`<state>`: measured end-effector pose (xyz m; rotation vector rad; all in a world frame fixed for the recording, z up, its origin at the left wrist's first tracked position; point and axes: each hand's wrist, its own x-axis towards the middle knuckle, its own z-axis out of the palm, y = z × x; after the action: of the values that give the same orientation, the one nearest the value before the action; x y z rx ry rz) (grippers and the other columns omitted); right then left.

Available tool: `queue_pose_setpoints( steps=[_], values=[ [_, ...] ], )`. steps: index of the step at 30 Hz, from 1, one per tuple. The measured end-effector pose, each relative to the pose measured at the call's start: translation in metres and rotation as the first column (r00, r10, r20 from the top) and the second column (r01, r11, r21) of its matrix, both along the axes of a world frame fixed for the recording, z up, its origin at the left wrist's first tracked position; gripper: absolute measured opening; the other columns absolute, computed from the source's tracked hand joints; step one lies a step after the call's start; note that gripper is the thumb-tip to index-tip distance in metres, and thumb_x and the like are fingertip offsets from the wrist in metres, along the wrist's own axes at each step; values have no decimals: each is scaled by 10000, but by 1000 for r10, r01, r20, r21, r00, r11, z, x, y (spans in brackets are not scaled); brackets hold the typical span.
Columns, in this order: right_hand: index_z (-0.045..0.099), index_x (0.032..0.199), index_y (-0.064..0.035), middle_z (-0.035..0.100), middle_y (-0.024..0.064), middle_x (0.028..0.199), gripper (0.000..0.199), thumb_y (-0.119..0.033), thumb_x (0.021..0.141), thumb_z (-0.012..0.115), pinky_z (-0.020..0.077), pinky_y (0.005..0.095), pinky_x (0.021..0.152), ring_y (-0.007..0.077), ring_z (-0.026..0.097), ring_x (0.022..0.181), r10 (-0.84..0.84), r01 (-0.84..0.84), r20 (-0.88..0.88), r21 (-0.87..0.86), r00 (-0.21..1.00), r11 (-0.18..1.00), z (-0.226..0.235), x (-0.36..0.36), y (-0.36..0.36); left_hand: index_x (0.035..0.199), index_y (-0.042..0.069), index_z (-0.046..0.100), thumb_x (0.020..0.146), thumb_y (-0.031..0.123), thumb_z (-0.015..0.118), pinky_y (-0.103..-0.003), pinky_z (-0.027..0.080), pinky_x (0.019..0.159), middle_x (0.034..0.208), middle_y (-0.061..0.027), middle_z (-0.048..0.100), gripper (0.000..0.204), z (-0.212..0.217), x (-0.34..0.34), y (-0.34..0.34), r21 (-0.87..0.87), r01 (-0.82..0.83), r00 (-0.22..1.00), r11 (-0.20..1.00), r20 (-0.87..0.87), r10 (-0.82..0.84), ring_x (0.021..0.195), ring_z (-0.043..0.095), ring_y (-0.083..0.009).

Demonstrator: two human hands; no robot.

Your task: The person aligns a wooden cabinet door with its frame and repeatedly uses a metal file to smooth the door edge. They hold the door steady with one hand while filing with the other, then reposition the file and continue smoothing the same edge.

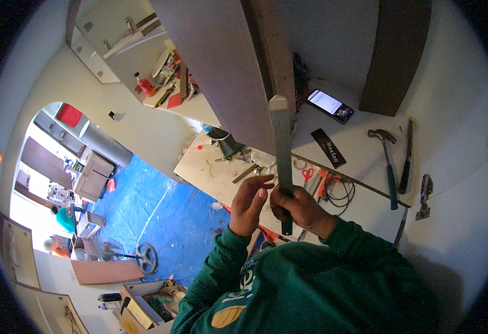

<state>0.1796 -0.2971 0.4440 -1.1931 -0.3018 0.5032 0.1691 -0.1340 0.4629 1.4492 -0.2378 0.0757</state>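
My right hand point(304, 210) is wrapped round the lower end of a long flat metal blade point(282, 142). The blade stands nearly upright with its rounded tip at the top, and a dark end shows below my fist. Just left of it, my left hand point(247, 207) is raised, its fingers apart and holding nothing. Behind the blade rises a tall brown wooden panel point(216, 61). On the white worktop point(361, 206) beyond my hands lie red-handled scissors point(307, 175) and an orange tool point(325, 179) with a black cord point(345, 199).
To the right lie a lit phone point(330, 106), a black flat packet point(328, 148), a claw hammer point(387, 161), a dark-handled tool point(406, 161) and a metal hinge point(424, 197). Blue sheeting point(185, 222) covers the floor at left, where a fan point(145, 258) stands. Other people point(65, 219) are far off.
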Motion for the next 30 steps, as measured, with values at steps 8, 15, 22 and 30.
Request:
queue_pose_setpoints(
  steps=[8, 15, 22, 30],
  values=[
    [579, 1173, -32, 638, 83, 961, 284, -208, 962, 647, 525, 368, 819, 187, 646, 903, 110, 34, 544, -247, 832, 968, -62, 10, 11, 1074, 1, 578, 1048, 242, 502, -268, 494, 772, 891, -42, 627, 254, -5, 7, 5, -55, -37, 990, 998, -141, 29, 824, 595, -111],
    [634, 962, 4, 611, 48, 848, 95, -88, 951, 615, 487, 279, 655, 108, 580, 736, -49, 87, 91, -471, 995, 878, -11, 36, -25, 989, 50, 539, 1055, 333, 477, -234, 344, 464, 705, 21, 511, 297, -12, -3, 31, -58, -205, 958, 977, -217, 188, 534, 448, -76],
    [635, 1001, 5, 615, 31, 790, 109, -84, 968, 582, 505, 282, 679, 114, 597, 717, 7, 50, 115, -487, 993, 872, -27, 28, -19, 1149, 84, 479, 1003, 196, 557, -335, 443, 611, 771, -13, 494, 199, 14, 8, 63, -574, -472, 837, 669, -53, 545, 650, 488, -154],
    [559, 1274, -11, 661, 103, 994, 447, -294, 947, 670, 523, 322, 834, 149, 637, 917, 223, -132, 253, -332, 941, 934, -26, 14, 0, 1254, 59, 412, 1003, 159, 497, -415, 461, 799, 906, -72, 521, 283, 14, 8, 73, -707, -420, 839, 570, -61, 541, 822, 550, -233]
  ],
)
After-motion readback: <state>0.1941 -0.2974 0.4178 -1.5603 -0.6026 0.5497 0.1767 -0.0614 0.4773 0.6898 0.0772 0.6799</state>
